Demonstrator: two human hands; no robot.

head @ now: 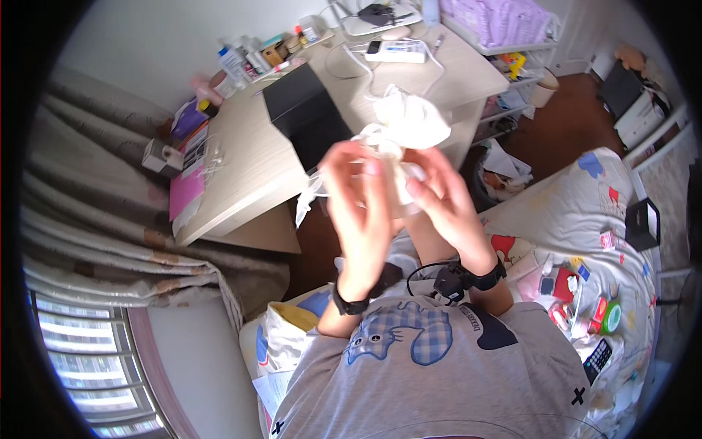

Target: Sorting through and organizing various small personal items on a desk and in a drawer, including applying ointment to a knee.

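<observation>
Up in front of my chest, over the desk's near edge, both hands hold a white, overexposed bundle (pixel 411 118) that looks like soft fabric or plastic. My left hand (pixel 356 203) grips its lower left side, the fingers curled around it. From the other side my right hand (pixel 447 200) pinches it between thumb and fingers. A thin white strip or cord (pixel 303 206) dangles to the left of my left hand. Glare and the fingers hide the bundle's details. Just behind my left hand a black box or folder (pixel 310 115) rests on the desk (pixel 247 159).
A white power strip (pixel 396 51) with cables lies at the desk's back. Bottles (pixel 233 63) line the wall side. A filled waste bin (pixel 502 170) stands right of the desk. On the bed (pixel 554 219) are a calculator (pixel 598 356) and small items. A curtain (pixel 120 219) hangs at left.
</observation>
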